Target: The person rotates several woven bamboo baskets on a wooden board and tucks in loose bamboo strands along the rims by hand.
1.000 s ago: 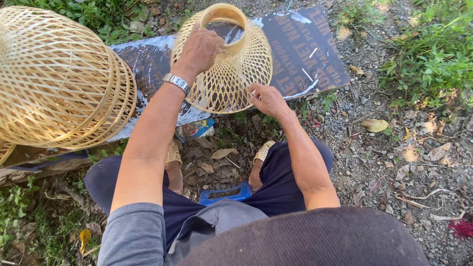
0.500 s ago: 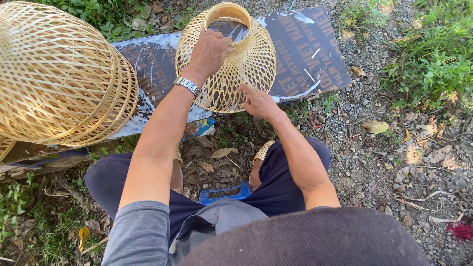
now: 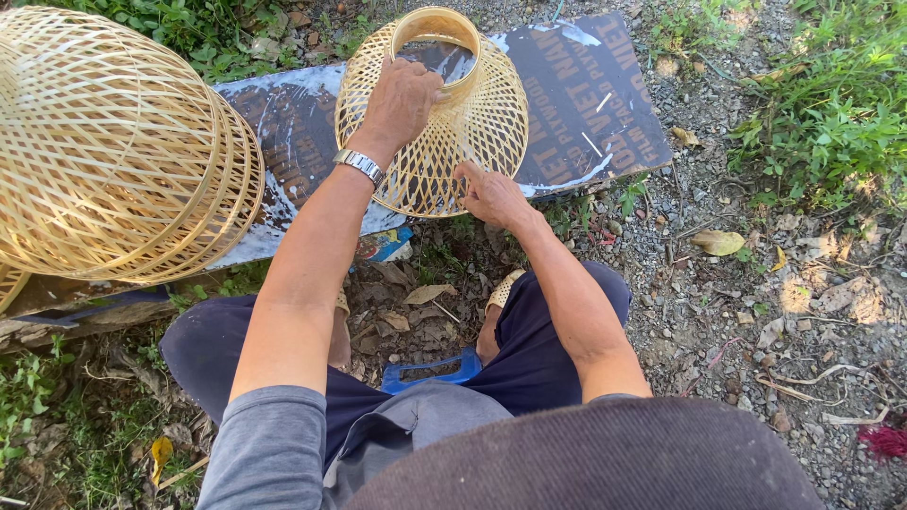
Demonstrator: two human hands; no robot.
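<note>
1. One small woven bamboo basket (image 3: 444, 113) lies tipped on a dark board (image 3: 586, 94), with its narrow ring mouth pointing away from the person and its wide rim toward them.
2. The left hand (image 3: 402, 99) rests over the top of this basket near the ring, fingers curled and grasping the weave; one metal wristwatch (image 3: 360, 166) sits on that wrist.
3. The right hand (image 3: 487, 194) pinches the wide lower rim of the same basket, fingers closed on the strips.
4. One larger stack of woven baskets (image 3: 113, 142) sits at the left, apart from both hands; how many are nested in it cannot be told.
5. One blue plastic stool (image 3: 430, 368) shows between the knees.
6. Two sandalled feet rest on gravel with dry leaves, and grass grows at the edges.
</note>
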